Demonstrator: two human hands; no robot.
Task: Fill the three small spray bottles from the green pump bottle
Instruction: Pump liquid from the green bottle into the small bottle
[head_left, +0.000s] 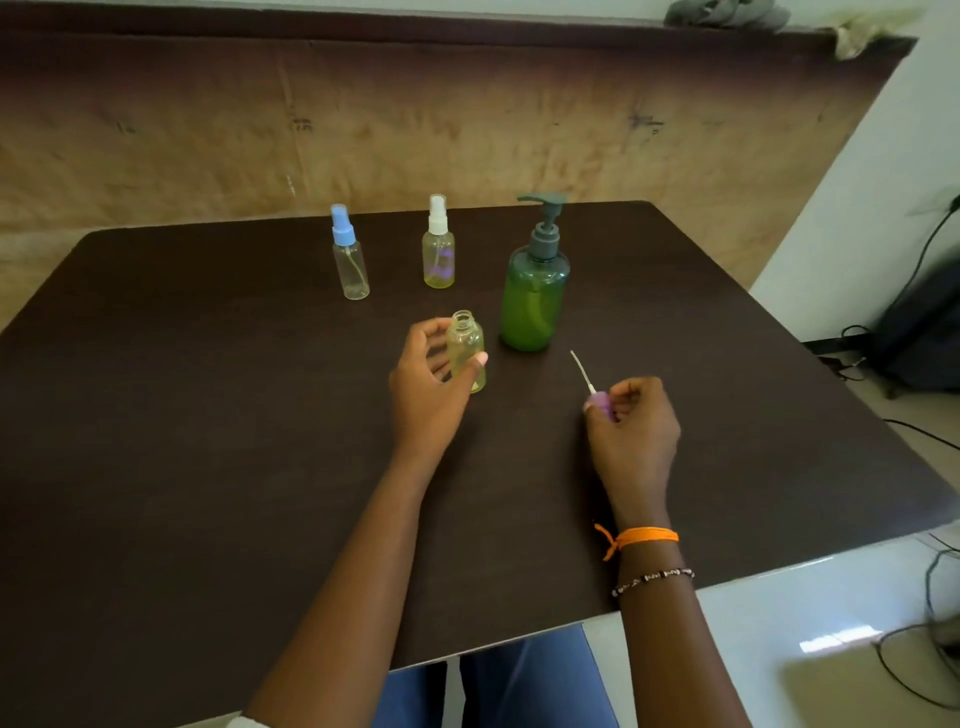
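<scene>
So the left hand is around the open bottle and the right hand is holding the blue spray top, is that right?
Not quite. In the head view the right hand holds a purple spray top, not blue. The left hand is around the open bottle, as you said.

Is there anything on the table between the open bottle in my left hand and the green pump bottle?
Nothing visible. The open bottle in the left hand stands just left of the green pump bottle, with only bare table between them.
</scene>
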